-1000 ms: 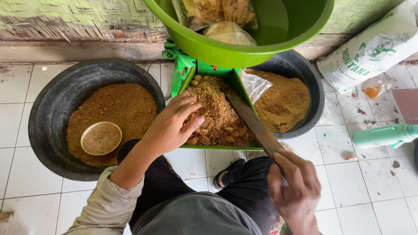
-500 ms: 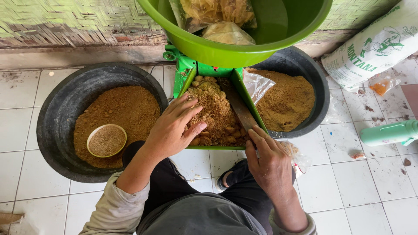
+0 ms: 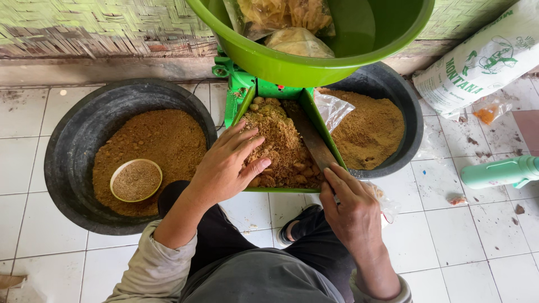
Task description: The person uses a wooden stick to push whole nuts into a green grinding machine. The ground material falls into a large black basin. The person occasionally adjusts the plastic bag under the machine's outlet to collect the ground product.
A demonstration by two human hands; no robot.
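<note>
Left hand (image 3: pixel 227 165): spread flat, palm down, pressing the lumpy brown meal (image 3: pixel 281 148) | Meal: heaped in the green chute tray (image 3: pixel 240 104) between two black basins | Right hand (image 3: pixel 351 210): clenched around a flat wooden paddle (image 3: pixel 309 137), blade lying in the meal | Left basin (image 3: pixel 73 146): brown powder with small bowl (image 3: pixel 136 180) resting on it | Green tub (image 3: pixel 314 64): overhead

Bright green tray (image 3: pixel 242 100) and basin (image 3: pixel 314 67), two black tubs (image 3: pixel 73 151) of brown powder (image 3: pixel 163 137), white floor tiles (image 3: pixel 477 247).

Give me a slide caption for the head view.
Left hand presses lumpy brown meal in green tray; right hand grips flat wooden blade.
</note>
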